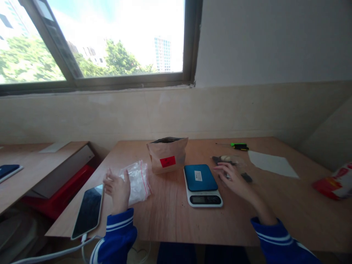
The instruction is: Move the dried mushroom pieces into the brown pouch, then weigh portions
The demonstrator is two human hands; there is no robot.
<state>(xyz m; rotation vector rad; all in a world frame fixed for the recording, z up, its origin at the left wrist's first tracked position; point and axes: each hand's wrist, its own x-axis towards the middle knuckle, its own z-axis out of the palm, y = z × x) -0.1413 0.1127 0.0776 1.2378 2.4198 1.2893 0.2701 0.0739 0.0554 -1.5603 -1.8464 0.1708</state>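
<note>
My left hand (118, 189) is raised with fingers apart, between a phone (88, 211) and a stack of clear zip bags (136, 181) with red seal lines. It holds nothing that I can see. My right hand (233, 180) stretches loosely spread fingers beside a kitchen scale (202, 185) with a blue top and white base. Just beyond those fingers lies a clear bag (238, 160) with dark and pale pieces, partly hidden by the hand. A brown paper pouch (169, 156) with a red label stands upright, its top open, behind the scale.
Screwdrivers (239, 146) with green and black-yellow handles lie at the back right, near a white paper sheet (272, 164). A red and white packet (335, 183) is at the right edge. A white cable (57, 252) runs from the phone. A red stool (59, 194) stands left.
</note>
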